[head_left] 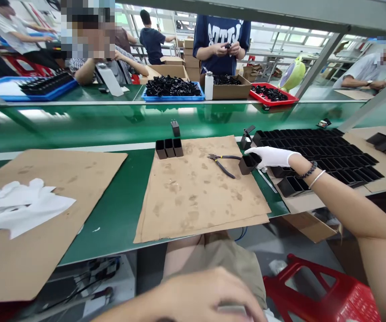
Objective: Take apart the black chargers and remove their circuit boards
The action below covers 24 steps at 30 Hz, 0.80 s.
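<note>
My right hand (pixel 273 156), in a white glove, is closed around black open-topped plastic cases (pixel 246 165) at the right edge of the cardboard mat. My left hand (pixel 213 290), bare and smeared by motion, is low over my lap; its fingers cannot be made out clearly. Diagonal cutters (pixel 225 164) with black and yellow handles lie on the cardboard mat (pixel 193 201), left of my right hand. Three similar cases (pixel 169 148) stand in a row at the mat's far left corner. Behind them stands a black plug adapter (pixel 175 128) with its prongs up.
Many black cases (pixel 314 152) stand in rows on cardboard at the right. White cloth or gloves (pixel 21 203) lie on the left cardboard. A small bottle (pixel 246 141) is by my right hand. Across the green belt are trays of black parts (pixel 173 87) and several co-workers. A red stool (pixel 327 290) stands below.
</note>
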Tool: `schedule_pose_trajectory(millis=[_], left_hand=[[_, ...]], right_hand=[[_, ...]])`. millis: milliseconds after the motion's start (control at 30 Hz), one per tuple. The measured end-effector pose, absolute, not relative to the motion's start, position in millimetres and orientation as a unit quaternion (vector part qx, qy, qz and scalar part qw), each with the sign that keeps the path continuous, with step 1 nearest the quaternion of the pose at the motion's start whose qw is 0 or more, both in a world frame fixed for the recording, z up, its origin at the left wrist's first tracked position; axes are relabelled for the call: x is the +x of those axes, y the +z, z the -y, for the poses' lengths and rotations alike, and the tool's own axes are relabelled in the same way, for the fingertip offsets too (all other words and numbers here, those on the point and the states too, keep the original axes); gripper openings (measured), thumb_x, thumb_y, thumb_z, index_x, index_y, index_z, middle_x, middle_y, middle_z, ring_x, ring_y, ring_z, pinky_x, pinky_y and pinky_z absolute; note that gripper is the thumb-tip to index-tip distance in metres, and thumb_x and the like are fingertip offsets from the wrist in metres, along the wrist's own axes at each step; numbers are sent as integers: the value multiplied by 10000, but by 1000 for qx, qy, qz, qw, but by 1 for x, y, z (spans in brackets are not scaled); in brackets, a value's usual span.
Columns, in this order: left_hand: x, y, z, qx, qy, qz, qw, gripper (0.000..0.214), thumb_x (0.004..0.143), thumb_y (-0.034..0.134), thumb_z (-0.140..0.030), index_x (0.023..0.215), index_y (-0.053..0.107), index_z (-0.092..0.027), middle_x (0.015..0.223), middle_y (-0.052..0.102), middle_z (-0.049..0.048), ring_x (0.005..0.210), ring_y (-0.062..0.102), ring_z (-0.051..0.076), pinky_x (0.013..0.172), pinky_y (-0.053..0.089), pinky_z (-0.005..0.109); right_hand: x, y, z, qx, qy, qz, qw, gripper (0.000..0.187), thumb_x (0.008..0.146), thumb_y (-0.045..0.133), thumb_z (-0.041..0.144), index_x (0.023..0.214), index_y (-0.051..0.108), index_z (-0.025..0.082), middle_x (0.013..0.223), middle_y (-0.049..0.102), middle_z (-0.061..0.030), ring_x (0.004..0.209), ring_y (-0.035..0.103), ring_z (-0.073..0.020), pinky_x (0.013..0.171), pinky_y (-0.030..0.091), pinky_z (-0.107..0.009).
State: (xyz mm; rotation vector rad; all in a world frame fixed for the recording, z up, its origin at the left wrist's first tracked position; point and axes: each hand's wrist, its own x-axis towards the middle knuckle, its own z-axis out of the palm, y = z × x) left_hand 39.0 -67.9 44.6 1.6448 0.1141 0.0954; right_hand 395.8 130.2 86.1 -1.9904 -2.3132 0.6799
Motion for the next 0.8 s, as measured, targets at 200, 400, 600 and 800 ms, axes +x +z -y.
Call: schedule_pose_trajectory(millis=[200,400,600,800], left_hand=[[71,34,-24,763,251,-295,517,256,973,584,-293,1187,701,-214,1211,752,102,1123,706,238,1049,551,395],[134,26,-116,809,275,-336,397,896,696,860,-178,1492,466,-58,1581,459,287,1496,443,425,1249,377,538],[146,17,-153,786,321,-349,397,813,677,754,-22,1447,511,-116,1436,646,206,1318,636,360,1136,498,477],[83,28,-179,761,378,-381,365,617,712,710,-37,1311,602,-138,1288,729,158,1204,682,338,1065,525,472]], right_hand=[[388,77,-112,-624,238,741,68,727,628,869,375,1325,683,283,935,782,-16,739,729,-256,744,616,-394],[364,50,-109,-582,259,758,142,762,670,811,446,1389,610,292,1175,776,-66,1041,750,-346,953,612,-505],[343,44,-123,-560,249,754,237,673,679,803,484,1292,630,268,1291,720,-122,1233,673,-400,1112,513,-596],[282,50,-175,-479,277,775,305,639,659,857,421,1240,651,255,1269,715,-85,1223,663,-352,1160,469,-553]])
